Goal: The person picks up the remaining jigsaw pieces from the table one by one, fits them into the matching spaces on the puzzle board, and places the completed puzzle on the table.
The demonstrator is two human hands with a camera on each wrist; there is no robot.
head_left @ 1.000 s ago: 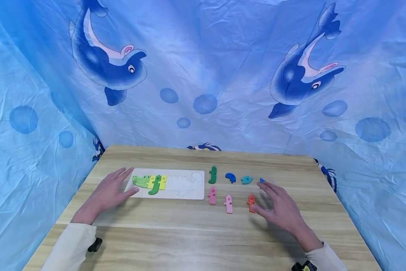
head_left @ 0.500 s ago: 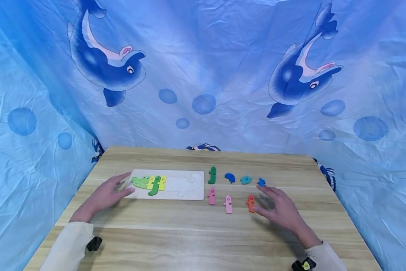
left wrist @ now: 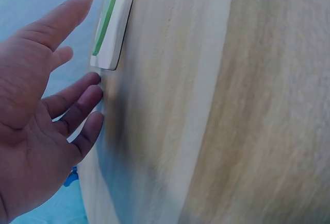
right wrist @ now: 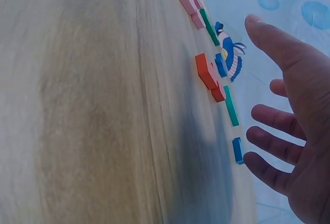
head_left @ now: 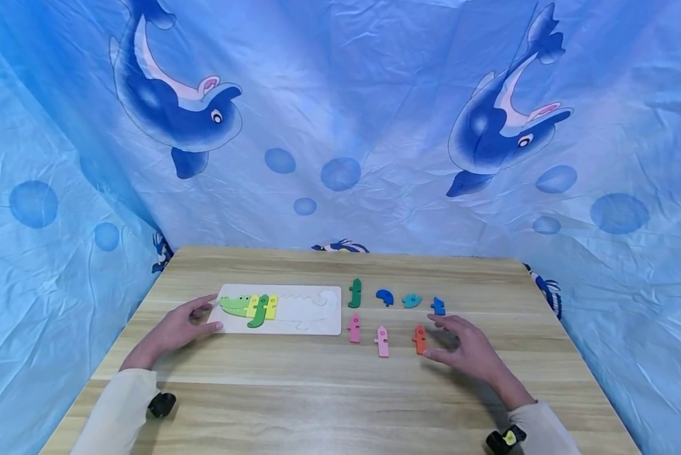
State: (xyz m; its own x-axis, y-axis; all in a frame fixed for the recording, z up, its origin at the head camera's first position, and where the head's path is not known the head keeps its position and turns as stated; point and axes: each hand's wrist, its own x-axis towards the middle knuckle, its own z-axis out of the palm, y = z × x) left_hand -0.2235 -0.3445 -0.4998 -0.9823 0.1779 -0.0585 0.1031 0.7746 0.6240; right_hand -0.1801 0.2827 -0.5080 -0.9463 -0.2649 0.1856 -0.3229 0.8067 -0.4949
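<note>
A white puzzle board (head_left: pixel 309 323) lies on the table with a green crocodile head (head_left: pixel 234 306), two yellow pieces (head_left: pixel 271 308) and a green leg piece (head_left: pixel 258 314) set at its left. My left hand (head_left: pixel 175 327) is at the board's left end, thumb and fingers spread apart; the left wrist view shows nothing in its grasp. My right hand (head_left: pixel 470 349) hovers with loose fingers beside an orange piece (head_left: pixel 419 340) and a small blue piece (head_left: pixel 438 306). In the right wrist view the palm holds nothing. Whether the thumb touches the orange piece, I cannot tell.
Right of the board lie a dark green piece (head_left: pixel 355 294), a curved blue piece (head_left: pixel 385 297), a teal piece (head_left: pixel 412 301), a pink piece (head_left: pixel 354 329) and a light pink piece (head_left: pixel 382 343). A blue dolphin-print curtain (head_left: pixel 340 114) surrounds the wooden table (head_left: pixel 295 404).
My left hand has drawn back leftward from over the board's end. The right hand has eased slightly toward me, uncovering the small blue piece. Puzzle pieces have stayed in place.
</note>
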